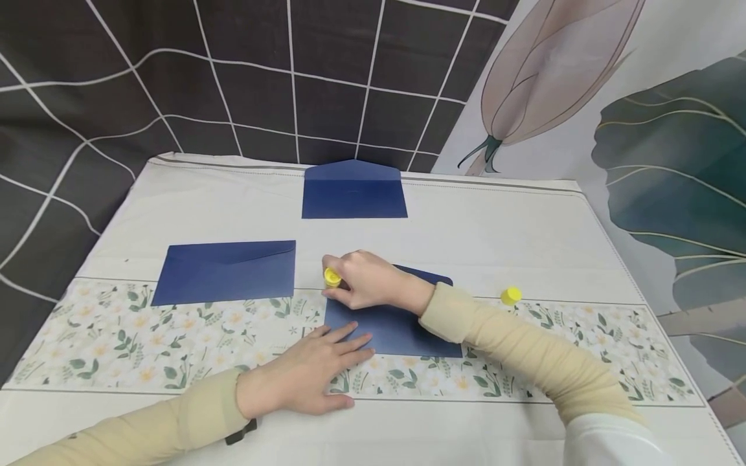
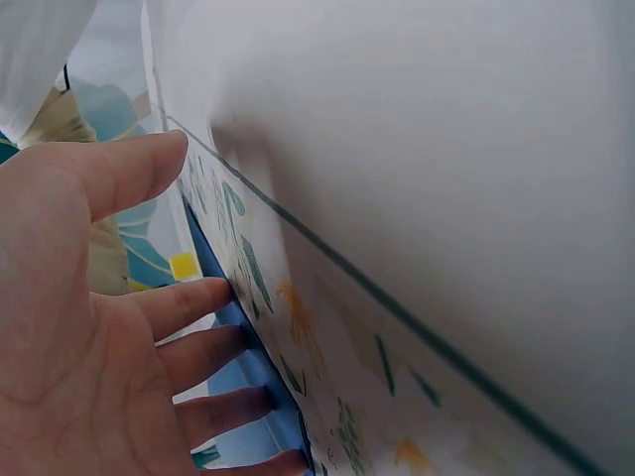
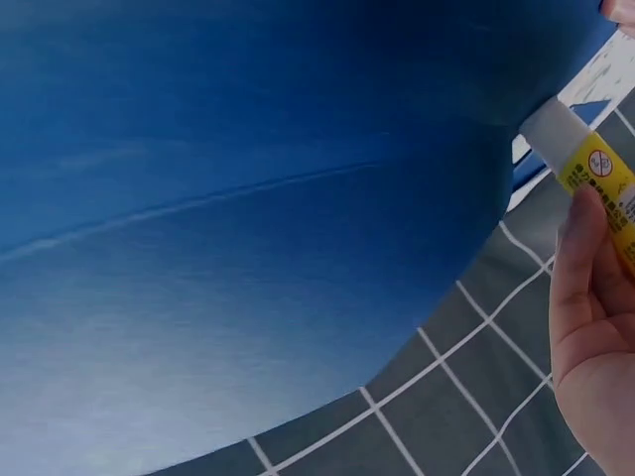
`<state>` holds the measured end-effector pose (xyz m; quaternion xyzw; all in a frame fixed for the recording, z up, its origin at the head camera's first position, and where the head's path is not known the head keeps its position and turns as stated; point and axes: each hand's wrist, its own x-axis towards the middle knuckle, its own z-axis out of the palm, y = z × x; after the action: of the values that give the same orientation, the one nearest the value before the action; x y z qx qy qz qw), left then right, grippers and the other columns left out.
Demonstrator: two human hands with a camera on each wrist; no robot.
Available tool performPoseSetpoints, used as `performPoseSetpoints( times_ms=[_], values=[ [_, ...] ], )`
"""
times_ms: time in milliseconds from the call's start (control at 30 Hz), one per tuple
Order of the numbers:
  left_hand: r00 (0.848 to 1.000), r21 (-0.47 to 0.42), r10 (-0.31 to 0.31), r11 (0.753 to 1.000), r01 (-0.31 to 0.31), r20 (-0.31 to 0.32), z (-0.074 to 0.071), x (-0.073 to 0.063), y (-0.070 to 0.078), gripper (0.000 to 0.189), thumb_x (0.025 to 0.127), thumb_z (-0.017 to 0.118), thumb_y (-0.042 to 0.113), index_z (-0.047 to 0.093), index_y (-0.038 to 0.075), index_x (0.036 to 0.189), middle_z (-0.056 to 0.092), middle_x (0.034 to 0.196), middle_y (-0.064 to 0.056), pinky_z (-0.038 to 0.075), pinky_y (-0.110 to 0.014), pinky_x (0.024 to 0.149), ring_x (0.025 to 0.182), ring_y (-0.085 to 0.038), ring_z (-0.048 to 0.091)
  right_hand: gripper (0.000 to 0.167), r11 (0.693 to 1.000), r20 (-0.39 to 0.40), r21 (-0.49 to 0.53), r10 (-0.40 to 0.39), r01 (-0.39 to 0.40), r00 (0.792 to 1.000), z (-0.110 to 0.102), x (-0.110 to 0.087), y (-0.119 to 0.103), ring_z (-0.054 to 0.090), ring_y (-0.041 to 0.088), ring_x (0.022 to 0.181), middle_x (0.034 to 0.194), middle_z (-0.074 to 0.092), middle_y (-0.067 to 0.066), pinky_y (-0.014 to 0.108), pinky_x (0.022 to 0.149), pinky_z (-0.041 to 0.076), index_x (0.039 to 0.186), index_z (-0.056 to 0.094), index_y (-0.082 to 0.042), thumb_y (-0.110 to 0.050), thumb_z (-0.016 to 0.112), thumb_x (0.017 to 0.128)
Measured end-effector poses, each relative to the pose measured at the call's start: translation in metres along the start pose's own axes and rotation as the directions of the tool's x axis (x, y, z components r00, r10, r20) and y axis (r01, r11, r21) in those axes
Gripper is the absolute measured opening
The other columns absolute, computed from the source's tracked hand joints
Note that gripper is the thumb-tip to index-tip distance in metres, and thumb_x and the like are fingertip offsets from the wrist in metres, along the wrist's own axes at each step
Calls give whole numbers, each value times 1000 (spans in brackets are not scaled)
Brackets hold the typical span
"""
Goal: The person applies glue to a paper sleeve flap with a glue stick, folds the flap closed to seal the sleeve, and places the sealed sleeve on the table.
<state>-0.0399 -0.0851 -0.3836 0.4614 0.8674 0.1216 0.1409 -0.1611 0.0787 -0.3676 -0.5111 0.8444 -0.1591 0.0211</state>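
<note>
A blue envelope (image 1: 402, 333) lies in front of me with its flap raised on the far side. My right hand (image 1: 367, 278) grips a yellow glue stick (image 1: 331, 277) at the envelope's far left corner. In the right wrist view, the white end of the glue stick (image 3: 595, 164) meets the edge of the blue paper (image 3: 248, 228). My left hand (image 1: 305, 374) rests beside the envelope's near left corner, its spread, straight fingertips on the paper. The left wrist view shows the left palm (image 2: 89, 347) edge-on to the table.
To the left lies a closed blue envelope (image 1: 227, 272). Farther back, another blue envelope (image 1: 354, 197) has its flap lifted toward the dark gridded backdrop (image 1: 332, 103). A yellow cap (image 1: 511, 296) stands right of the working envelope, on the flowered cloth (image 1: 146, 343).
</note>
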Motion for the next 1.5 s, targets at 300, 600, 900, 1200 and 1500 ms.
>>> performPoseSetpoints(
  times_ms=[300,600,900,1200,1500],
  values=[
    [1000,21,-9,1000,8,16,0,0,2,69,87,62,50,43,17,145,36,154,-4,37,-56,109,143,-31,32,20,999,86,-20,-24,26,996,-15,-13,0,47,1,45,58,53,-7,16,49,41,93,55,-9,-28,61,91],
    [997,-11,-26,1000,27,75,-4,0,5,72,88,61,50,40,17,148,33,156,-4,33,-57,110,145,-31,27,20,1000,1,26,-9,9,1000,-8,-20,18,43,-1,42,54,48,-7,13,45,35,84,53,-12,-29,62,90],
    [998,9,-31,1000,30,61,-2,2,7,73,87,62,51,40,17,148,33,156,-3,34,-56,111,145,-30,28,20,999,-15,41,-30,30,999,-1,-5,10,45,-1,44,56,51,-6,13,47,37,88,54,-11,-29,62,90],
    [997,-5,-40,999,41,67,-3,1,4,73,87,61,51,39,17,148,33,156,-4,33,-57,111,145,-31,27,19,999,13,38,-21,21,1000,-8,-6,9,46,1,44,56,52,-6,14,47,39,89,53,-10,-26,63,90],
    [998,-12,-40,999,40,52,-3,0,3,73,87,62,51,40,16,147,34,156,-5,33,-58,110,145,-32,28,19,998,24,52,-46,44,999,-6,-1,4,49,0,46,58,55,-7,13,49,42,92,55,-10,-27,64,90]
  ],
)
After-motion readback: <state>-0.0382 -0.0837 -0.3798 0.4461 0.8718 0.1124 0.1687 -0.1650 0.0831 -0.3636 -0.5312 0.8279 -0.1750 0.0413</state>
